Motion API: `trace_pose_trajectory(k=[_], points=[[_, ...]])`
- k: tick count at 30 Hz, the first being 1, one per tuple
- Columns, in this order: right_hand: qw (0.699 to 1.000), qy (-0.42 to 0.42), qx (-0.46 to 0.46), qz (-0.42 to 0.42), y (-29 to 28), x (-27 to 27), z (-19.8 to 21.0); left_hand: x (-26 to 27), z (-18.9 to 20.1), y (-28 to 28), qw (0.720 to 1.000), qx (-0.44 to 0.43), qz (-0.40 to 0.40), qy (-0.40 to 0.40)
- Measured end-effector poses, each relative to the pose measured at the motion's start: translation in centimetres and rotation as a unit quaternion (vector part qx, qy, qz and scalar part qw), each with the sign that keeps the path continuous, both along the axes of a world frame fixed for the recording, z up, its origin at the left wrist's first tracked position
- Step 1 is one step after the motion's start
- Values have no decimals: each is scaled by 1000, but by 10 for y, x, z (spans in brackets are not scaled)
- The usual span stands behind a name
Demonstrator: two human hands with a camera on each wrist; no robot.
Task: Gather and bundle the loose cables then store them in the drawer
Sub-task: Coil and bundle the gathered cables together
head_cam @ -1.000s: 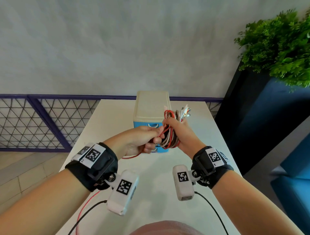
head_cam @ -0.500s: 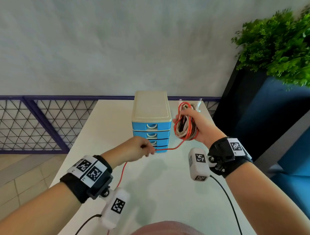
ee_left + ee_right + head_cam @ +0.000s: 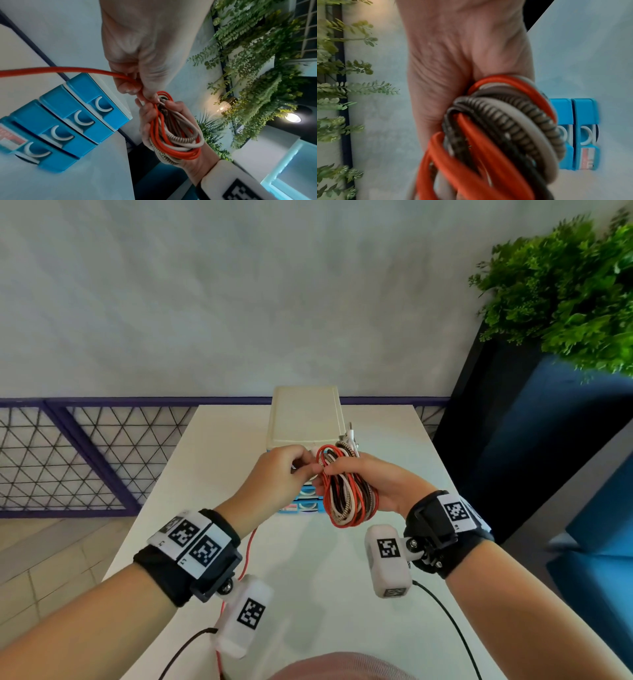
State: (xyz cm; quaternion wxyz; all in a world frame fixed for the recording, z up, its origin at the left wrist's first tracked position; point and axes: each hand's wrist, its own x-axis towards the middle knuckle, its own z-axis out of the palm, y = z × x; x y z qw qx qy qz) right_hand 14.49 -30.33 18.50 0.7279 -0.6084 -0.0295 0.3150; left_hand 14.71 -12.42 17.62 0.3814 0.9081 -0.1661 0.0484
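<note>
My right hand (image 3: pixel 373 477) grips a coiled cable bundle (image 3: pixel 349 494) of red, white and brown cords, held above the table in front of the drawer unit (image 3: pixel 305 419). In the left wrist view the same cable bundle (image 3: pixel 173 132) lies looped across the right palm. My left hand (image 3: pixel 284 474) pinches the loose red cable (image 3: pixel 68 69) right at the top of the coil; its tail (image 3: pixel 248 546) trails down past my left wrist. The right wrist view shows the cable bundle (image 3: pixel 496 128) close up under the right hand (image 3: pixel 462 47). All of the blue drawers (image 3: pixel 72 121) are shut.
The white table (image 3: pixel 325 594) carries the small beige-topped drawer unit at its far middle. A purple mesh railing (image 3: pixel 85 457) runs along the left. A dark planter with green foliage (image 3: pixel 565 289) and blue seating stand close on the right.
My left hand, which had pulled the red cable out to the left, has come back up to the coil. The right hand with the bundle moved back toward the centre, in front of the drawers.
</note>
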Motion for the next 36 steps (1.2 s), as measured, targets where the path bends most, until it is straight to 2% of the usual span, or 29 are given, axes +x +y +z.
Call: trace_pose_trajectory(k=[3,4,5,6,7,9,10,12,14,16,21,23,26,30,36], points=[[997,-44,-60,-24,0,1,-5,-1,3,-1,999,43,26,-15],[994,-56,-81,-46,-1,2,-7,0,5,1,997,72,38,6],[991,-59,-96,-74,-2,3,-9,2,8,5,994,81,43,52],[987,-56,-104,-105,-6,5,-12,4,11,10,990,50,43,127],[983,-50,-109,-137,-10,7,-14,4,12,15,975,-21,32,218],[970,-48,-128,-201,-19,12,-18,3,14,24,910,-187,6,371],[962,-52,-146,-225,-22,13,-20,1,15,26,875,-248,-2,415],[952,-69,-169,-246,-24,14,-22,-2,17,26,821,-332,-8,465],[953,-79,-162,-245,-20,12,-24,-4,21,19,790,-374,-11,486],[961,-75,-130,-234,-12,12,-25,-6,23,10,785,-378,-19,491],[981,-52,16,-184,5,10,-21,-9,23,-10,800,-338,-20,496],[985,-46,38,-160,8,9,-19,-10,22,-12,798,-335,-12,501],[987,-87,11,-136,9,7,-15,-12,21,-12,811,-309,-1,497],[969,-97,-27,-226,9,8,-15,-13,18,-5,829,-268,-29,490],[932,-47,37,-358,-21,23,-18,-20,5,23,782,-238,-91,569]])
